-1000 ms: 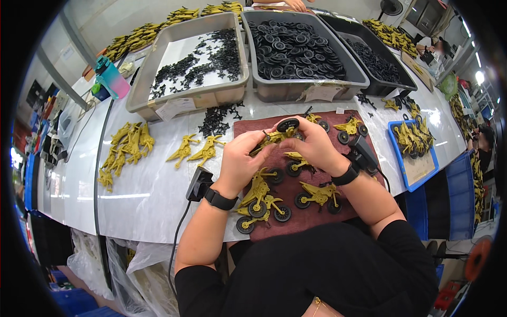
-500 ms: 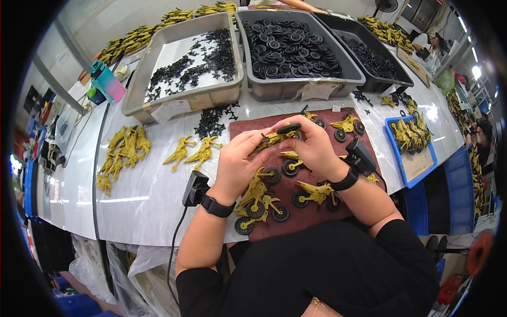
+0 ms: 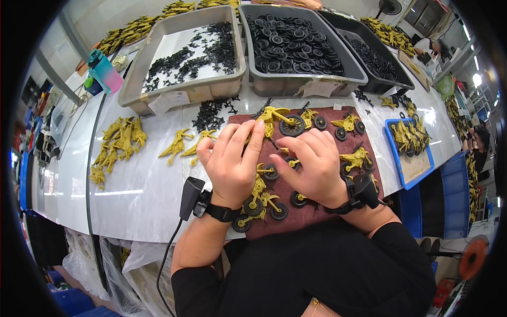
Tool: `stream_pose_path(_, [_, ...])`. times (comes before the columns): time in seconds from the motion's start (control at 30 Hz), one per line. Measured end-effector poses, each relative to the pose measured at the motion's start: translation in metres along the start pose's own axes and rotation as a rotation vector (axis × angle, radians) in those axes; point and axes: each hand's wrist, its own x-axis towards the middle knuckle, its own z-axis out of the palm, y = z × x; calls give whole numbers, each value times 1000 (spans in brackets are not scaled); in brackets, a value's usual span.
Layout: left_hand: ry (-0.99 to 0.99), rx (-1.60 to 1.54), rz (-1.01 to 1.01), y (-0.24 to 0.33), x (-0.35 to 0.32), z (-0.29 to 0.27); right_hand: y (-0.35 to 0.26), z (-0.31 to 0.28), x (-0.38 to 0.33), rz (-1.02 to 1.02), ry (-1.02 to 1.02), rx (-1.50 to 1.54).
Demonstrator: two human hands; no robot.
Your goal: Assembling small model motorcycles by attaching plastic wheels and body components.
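A yellow toy motorcycle (image 3: 269, 115) with one large black spoked wheel (image 3: 292, 126) is at the fingertips of my left hand (image 3: 231, 169). The index fingertip presses its yellow body, and the thumb is hidden behind the hand. My right hand (image 3: 312, 171) hovers just right of it, thumb and fingers apart and curved, with nothing visible between them. Beneath both hands lies a dark red mat (image 3: 274, 222). Several yellow toy motorcycles with black wheels rest on it, among them one body (image 3: 347, 123) at the back right and another (image 3: 356, 157) beside my right wrist.
Behind the mat stand a grey bin (image 3: 185, 95) of small black parts, a grey bin (image 3: 311, 84) of black wheels and a black bin (image 3: 391, 83). Yellow bodies (image 3: 127, 137) lie left. At right is a blue tray (image 3: 406, 182) with assembled motorcycles; a bottle (image 3: 108, 74) stands far left.
My hands have moved apart. The toy motorcycle, earlier between both hands, now sits further back and left at my left fingertips, its wheel turned side-on to view. My right hand has come away.
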Motion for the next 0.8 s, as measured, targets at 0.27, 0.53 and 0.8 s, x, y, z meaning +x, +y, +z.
stream_pose_path(0.27, [23,28,26,8,-3,0,-5,14,-1,2,66,-71])
stream_pose_path(0.53, [-26,-44,114,10,-6,1,-4,13,-3,33,98,38])
stream_pose_path(0.8, [-88,-122,64,15,-8,5,-1,17,-10,8,26,60])
